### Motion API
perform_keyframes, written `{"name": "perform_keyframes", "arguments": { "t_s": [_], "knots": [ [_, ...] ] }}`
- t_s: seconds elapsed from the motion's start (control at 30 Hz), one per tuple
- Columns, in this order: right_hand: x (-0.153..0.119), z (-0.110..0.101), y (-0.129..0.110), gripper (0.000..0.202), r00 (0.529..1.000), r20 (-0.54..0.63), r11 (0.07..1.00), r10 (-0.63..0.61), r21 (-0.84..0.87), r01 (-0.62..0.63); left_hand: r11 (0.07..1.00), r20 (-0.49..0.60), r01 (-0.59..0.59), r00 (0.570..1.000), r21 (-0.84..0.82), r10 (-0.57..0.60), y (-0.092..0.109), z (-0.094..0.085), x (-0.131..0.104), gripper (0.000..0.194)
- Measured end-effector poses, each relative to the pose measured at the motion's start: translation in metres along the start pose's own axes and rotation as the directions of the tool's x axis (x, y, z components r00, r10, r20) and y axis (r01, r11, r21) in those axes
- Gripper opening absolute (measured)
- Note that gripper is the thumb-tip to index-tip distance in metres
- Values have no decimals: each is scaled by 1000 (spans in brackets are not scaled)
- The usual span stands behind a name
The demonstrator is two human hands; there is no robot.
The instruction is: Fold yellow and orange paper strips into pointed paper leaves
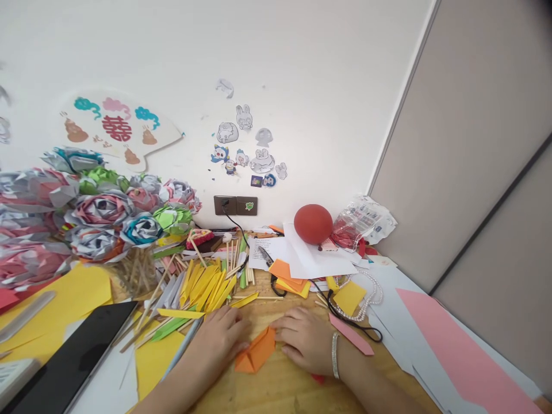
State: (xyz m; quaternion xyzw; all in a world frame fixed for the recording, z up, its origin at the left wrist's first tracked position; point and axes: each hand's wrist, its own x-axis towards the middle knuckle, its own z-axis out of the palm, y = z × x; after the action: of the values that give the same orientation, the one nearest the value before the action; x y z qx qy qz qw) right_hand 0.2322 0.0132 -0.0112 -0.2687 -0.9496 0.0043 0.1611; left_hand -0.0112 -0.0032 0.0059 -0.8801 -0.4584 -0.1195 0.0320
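Note:
A small folded piece of orange paper lies on the wooden table between my hands, creases showing on its upper face. My left hand is curled at its left edge, the thumb side against the paper. From the other side, the bent fingers of my right hand hold its right corner; a silvery bracelet circles that wrist. Just beyond my left hand is a heap of folded yellow paper strips. A pink paper strip rests beside my right hand, and a bit of something red shows beneath that wrist.
Paper flowers crowd the back left, near wooden sticks. A black phone lies at front left. Orange sheets, a craft knife, a red balloon, a black cable and beads lie behind.

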Motion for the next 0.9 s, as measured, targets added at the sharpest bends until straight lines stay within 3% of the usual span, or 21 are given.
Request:
{"name": "perform_keyframes", "arguments": {
  "t_s": [0.1,0.23,0.47,0.7,0.8,0.9],
  "knots": [
    [0,-1,-1,12,999,16,993,50,-103,-48,997,-47,-66,997,42,68,-1,0,-1,11],
    [-1,3,5,13,998,-11,978,67,-198,-68,977,-43,-205,977,65,208,4,0,-2,18],
    [1,16,13,13,995,-91,981,43,-184,-60,981,-235,-192,952,36,195,-7,12,-1,30],
    [3,15,13,11,991,-137,989,-7,-145,-13,985,-274,-169,946,37,172,-5,26,1,30],
    [4,18,15,9,989,-125,984,-79,-170,57,980,-296,-173,935,96,194,-2,23,-2,28],
    [4,21,18,8,987,-139,983,-86,-170,62,981,-226,-184,955,64,194,0,15,-4,26]
  ]
}}
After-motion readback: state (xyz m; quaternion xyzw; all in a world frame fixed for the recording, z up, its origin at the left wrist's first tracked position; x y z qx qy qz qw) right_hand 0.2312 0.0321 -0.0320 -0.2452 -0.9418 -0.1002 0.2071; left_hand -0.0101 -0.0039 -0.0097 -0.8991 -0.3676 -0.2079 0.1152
